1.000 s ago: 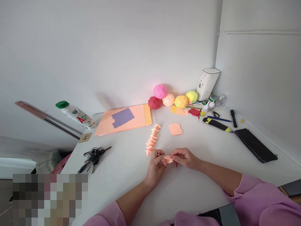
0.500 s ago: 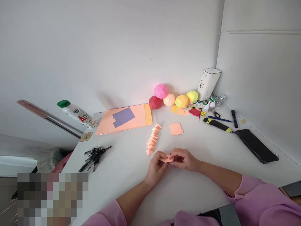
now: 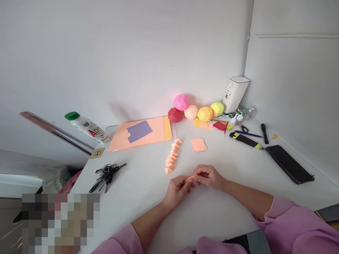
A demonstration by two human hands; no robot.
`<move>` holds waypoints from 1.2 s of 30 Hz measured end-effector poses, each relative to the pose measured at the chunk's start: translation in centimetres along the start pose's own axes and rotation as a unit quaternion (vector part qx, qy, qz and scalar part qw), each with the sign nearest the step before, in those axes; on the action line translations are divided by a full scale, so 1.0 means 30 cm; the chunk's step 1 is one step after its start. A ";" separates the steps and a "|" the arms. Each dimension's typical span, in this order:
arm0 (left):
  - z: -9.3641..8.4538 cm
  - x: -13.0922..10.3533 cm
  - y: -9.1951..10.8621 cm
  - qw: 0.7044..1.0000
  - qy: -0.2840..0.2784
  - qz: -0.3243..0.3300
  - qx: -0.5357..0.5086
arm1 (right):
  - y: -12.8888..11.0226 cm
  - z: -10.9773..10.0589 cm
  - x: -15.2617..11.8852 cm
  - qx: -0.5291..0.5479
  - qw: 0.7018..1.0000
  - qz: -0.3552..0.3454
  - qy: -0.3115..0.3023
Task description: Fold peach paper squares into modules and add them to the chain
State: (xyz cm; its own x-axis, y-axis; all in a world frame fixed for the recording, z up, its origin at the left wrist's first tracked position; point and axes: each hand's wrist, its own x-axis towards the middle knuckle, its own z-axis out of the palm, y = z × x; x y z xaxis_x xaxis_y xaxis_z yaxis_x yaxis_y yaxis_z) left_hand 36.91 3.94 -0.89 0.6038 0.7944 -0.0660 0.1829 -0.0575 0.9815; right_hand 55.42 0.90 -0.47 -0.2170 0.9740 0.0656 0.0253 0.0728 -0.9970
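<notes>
Between my two hands is a small folded piece of peach paper (image 3: 189,178), seen nearly edge-on. My left hand (image 3: 177,191) pinches its left end, thumb along the near side. The fingertips of my right hand (image 3: 209,177) are closed on its right end. Just beyond my left hand runs a row of folded peach paper pieces (image 3: 171,159), overlapping one another. A stack of flat peach paper squares (image 3: 198,144) lies on the table past my right hand.
Faceted paper balls (image 3: 191,112) sit against the wall. Peach sheets (image 3: 119,138) with a purple piece (image 3: 139,131) lie back left, near a bottle (image 3: 91,128) and keys (image 3: 108,176). To the right are a cutter (image 3: 245,140), a pen (image 3: 248,134) and a black phone (image 3: 288,164).
The peach paper has turned from showing its flat face to nearly edge-on. My left fingers have shifted lower around it, and both hands still grip it.
</notes>
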 end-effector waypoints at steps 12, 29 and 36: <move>-0.003 -0.008 0.033 0.997 0.067 -0.039 -0.019 | -0.001 0.008 -0.006 -0.235 0.917 -0.290 0.139; -0.014 0.002 0.041 0.997 -0.018 -0.026 -0.076 | 0.001 0.026 -0.003 -0.489 0.772 -0.405 0.018; -0.014 0.001 0.047 0.998 -0.045 -0.023 -0.047 | 0.002 0.032 -0.006 -0.403 0.840 -0.363 0.010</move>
State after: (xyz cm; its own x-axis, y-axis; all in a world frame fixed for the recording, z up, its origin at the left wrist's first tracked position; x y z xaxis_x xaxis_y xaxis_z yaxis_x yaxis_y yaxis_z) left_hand 36.86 4.12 0.57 0.6650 0.7367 -0.1227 0.1407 0.0378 0.9893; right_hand 54.53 0.53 -0.59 -0.4453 0.6122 0.6534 0.5476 0.7635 -0.3423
